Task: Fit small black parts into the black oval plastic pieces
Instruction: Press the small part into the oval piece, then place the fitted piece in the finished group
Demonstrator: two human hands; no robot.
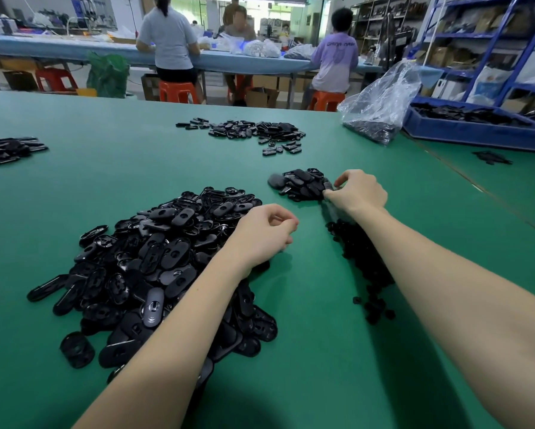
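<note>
Nearest, at about 7 o'clock on the green tabletop (306, 351), lies a big heap of black oval pieces (154, 267), with the left forearm stretched across its right side. At the heap's upper right edge the left hand (261, 235) hovers with fingers curled loosely toward the thumb; whether it pinches anything cannot be told. At 4 o'clock from that hand, a scatter of small black parts (360, 261) runs along the tabletop under and beside the right forearm. Farther out, at about 1 o'clock, the right hand (357, 191) reaches the near edge of a smaller pile of oval pieces (298, 184), its fingertips pinching a blurred piece at the pile's right side. Beyond, at 12 o'clock, sits another spread of ovals (253, 131), and a further batch (7, 149) at 10 o'clock. At 2 o'clock stand a clear plastic bag (380, 103) and a blue bin (476, 125) of dark parts.
</note>
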